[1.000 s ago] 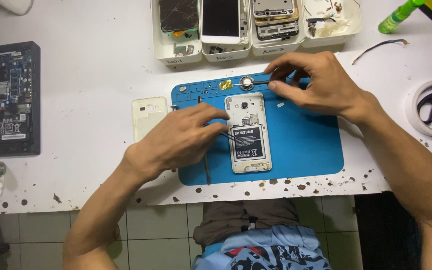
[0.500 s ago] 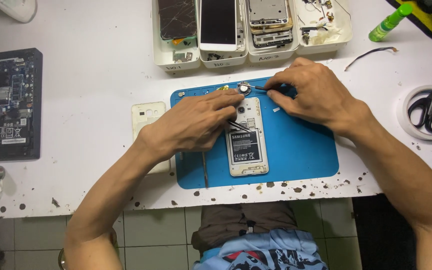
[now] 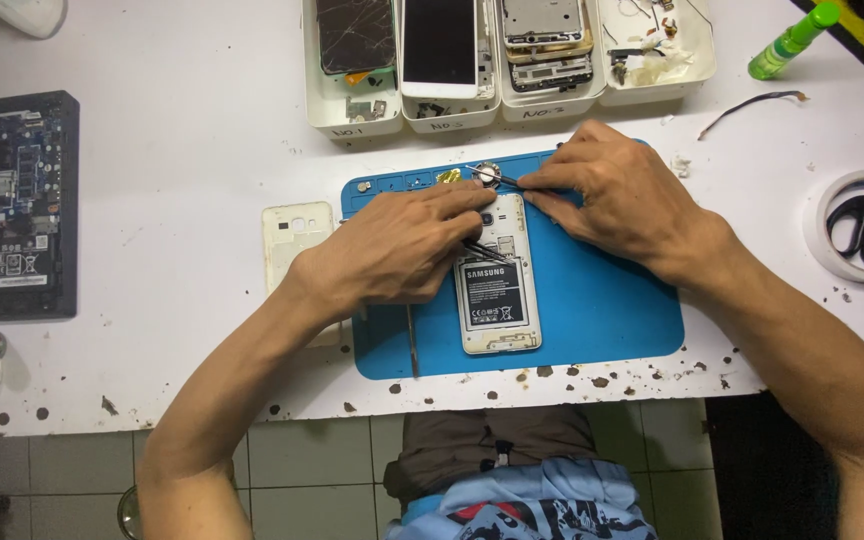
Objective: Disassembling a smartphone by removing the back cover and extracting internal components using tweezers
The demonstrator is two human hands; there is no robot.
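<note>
Four white trays (image 3: 352, 125) stand in a row at the far edge of the worktop (image 3: 182, 150). The leftmost holds a phone with a cracked dark screen (image 3: 355, 35), the next a white phone (image 3: 439, 45) lying face up, the third stacked bare phone frames (image 3: 547, 45), and the last small loose parts and scraps (image 3: 652, 50).

On the blue mat (image 3: 602, 300) lies an opened phone (image 3: 497, 290), back cover off, its battery (image 3: 492, 295) showing in a pale gold frame, with the camera end pointing towards the trays. The left hand (image 3: 392, 250) rests on the phone's upper left side, fingers curled around black tweezers (image 3: 482, 250) that cross the phone above the battery. The right hand (image 3: 612, 195) pinches a thin metal tool (image 3: 497, 178) whose tip reaches a small round part (image 3: 487, 175) just beyond the phone's top edge. The removed cream back cover (image 3: 297, 240) lies just left of the mat.
</note>
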